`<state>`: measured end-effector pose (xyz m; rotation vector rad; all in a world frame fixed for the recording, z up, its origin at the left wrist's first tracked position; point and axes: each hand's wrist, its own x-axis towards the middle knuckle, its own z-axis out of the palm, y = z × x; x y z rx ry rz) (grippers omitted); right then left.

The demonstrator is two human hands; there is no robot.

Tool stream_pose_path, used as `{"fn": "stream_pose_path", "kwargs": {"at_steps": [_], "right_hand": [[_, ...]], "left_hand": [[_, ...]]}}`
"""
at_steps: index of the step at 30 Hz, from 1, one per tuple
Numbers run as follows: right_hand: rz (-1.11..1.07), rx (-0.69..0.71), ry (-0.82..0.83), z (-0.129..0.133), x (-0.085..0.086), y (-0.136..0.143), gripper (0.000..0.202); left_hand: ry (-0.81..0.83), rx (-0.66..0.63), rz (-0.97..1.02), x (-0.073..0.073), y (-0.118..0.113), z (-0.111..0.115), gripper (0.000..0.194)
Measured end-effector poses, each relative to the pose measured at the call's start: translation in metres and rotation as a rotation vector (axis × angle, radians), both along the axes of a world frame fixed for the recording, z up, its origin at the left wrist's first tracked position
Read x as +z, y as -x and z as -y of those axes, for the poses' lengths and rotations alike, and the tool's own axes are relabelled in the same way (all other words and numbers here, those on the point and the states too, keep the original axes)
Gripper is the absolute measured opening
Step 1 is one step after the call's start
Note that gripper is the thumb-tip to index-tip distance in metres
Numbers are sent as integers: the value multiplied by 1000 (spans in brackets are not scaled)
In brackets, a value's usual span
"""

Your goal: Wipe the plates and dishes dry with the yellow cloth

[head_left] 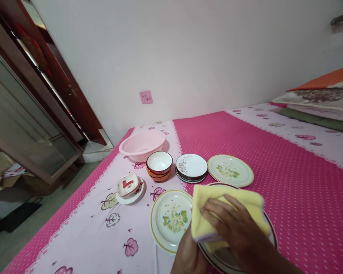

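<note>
A folded yellow cloth (246, 196) with a pale purple edge lies over a large plate (270, 224) with a dark brown rim. On top of the cloth, my right hand (231, 219) presses down with bent fingers gripping it. My left hand (188, 253) holds the same plate at its near left rim; the cloth and plate hide most of its fingers. Close by on the left is a yellow-rimmed plate (174, 220) with a flower print. A similar flowered plate (231, 170) lies just beyond the brown-rimmed one.
Farther back stand stacked plates (191, 166), stacked bowls (159, 163) and a pink basin (143, 144). A square dish (127, 184) rests on a small white plate (137, 196) to the left. Everything sits on a pink patterned bedspread (88, 228) against a white wall; folded bedding (322, 99) lies right.
</note>
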<state>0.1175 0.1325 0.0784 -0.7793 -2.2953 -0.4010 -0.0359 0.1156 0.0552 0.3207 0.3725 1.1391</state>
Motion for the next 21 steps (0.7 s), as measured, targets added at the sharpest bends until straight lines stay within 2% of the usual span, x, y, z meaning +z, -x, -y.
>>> {"fn": "stream_pose_path", "kwargs": {"at_steps": [5,8,10,12,15,19,21], "right_hand": [[-67,-228,7,-22,0,-28,54],[-55,-268,56,-22,-1,-34,46],[-65,-229,127,-14,-2,-31,39],[-81,-130,201,-3,-4,-20,32],[-101,38,184,13,-9,4,27],[-83,153,38,18,-13,28,28],[-79,159,12,15,-11,29,30]], "left_hand": [[-24,-46,24,-2,-7,0,61],[-40,16,68,-5,2,-6,61],[-61,74,88,-10,12,-12,61],[-85,106,95,-13,22,-16,65],[-89,113,86,-10,30,-16,74],[-5,-36,51,0,26,-10,85],[23,-78,61,-2,19,-8,80]]}}
